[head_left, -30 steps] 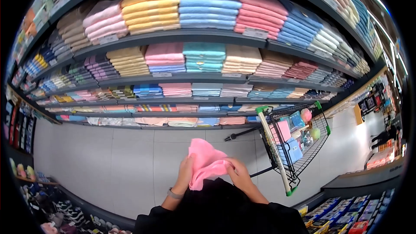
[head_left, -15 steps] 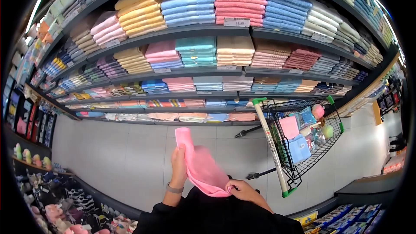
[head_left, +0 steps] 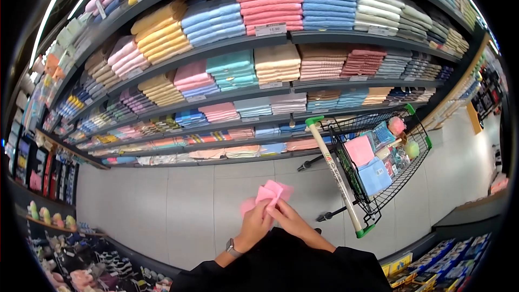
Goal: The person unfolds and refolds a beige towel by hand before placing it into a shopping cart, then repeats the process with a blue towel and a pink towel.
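Observation:
A pink towel [head_left: 272, 188], bunched up and partly blurred, is held in front of the body above the floor. My left hand [head_left: 256, 224], with a watch on its wrist, is closed on the towel from the left. Close beside it, my right hand [head_left: 286, 218] grips the towel's right part, and the two hands nearly touch. The lower part of the towel is hidden behind my hands. To the right, a shopping cart [head_left: 338, 178] holds a folded pink cloth [head_left: 359, 151], a folded blue cloth [head_left: 374, 176] and several packaged items.
Shelves [head_left: 216, 47] of folded towels in many colours curve across the front. A pink towel stack [head_left: 270, 8] lies on an upper shelf. Slippers [head_left: 81, 278] fill a display at the lower left. Boxed goods [head_left: 421, 270] sit at the lower right.
Both hands have come together, my left hand moving right and down. The towel, earlier stretched between them, is now gathered up. The view has shifted and tilted slightly.

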`<state>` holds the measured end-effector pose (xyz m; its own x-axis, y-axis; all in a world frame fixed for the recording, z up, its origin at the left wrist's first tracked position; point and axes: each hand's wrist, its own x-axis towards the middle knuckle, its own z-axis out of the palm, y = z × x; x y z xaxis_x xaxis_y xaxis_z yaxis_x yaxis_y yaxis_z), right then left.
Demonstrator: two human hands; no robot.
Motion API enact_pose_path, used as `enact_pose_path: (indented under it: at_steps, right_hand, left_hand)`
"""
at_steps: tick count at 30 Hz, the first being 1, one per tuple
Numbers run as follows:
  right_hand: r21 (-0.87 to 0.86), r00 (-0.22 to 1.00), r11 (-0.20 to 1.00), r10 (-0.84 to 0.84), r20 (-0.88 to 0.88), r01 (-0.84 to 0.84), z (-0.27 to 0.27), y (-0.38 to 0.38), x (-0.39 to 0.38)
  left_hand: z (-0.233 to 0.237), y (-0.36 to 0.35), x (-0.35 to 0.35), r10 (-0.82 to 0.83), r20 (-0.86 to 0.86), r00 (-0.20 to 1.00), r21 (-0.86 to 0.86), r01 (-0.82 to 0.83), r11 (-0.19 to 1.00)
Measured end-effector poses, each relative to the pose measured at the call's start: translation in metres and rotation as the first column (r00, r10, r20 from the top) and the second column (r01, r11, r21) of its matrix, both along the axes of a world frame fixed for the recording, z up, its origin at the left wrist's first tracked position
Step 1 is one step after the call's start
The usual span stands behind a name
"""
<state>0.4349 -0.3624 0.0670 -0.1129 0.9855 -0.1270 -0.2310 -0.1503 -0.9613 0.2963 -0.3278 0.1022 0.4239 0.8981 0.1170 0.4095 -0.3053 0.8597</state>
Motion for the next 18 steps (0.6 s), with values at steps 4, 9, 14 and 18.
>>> enact_pose_path:
  at_steps: [4,9,14,18]
  right_hand:
    - [-0.134,0.943,0.97,-0.232,-0.239,0.205,-0.006,0.013,-0.025]
    - [-0.182,0.892,0.932,-0.356,-0.28,0.314,0.001,0.021,-0.049]
    - [-0.074,0.964,0.964,-0.258,-0.061,0.254,0.015,0.024,-0.067]
    - [-0.029,0.991,0.991,-0.13,0.03,0.131,-0.001,0.019,-0.08]
  left_hand:
    - [0.008,0.006,-0.019,-0.157,-0.095,0.983,-0.039,0.154,0.987]
    - [0.013,0.022,-0.053,-0.241,0.029,0.97,0.154,0.234,0.96]
    - [0.032,0.041,-0.085,-0.125,-0.042,0.991,0.44,0.131,0.889]
    - [0.025,0.049,-0.097,-0.226,-0.008,0.974,0.371,0.213,0.904]
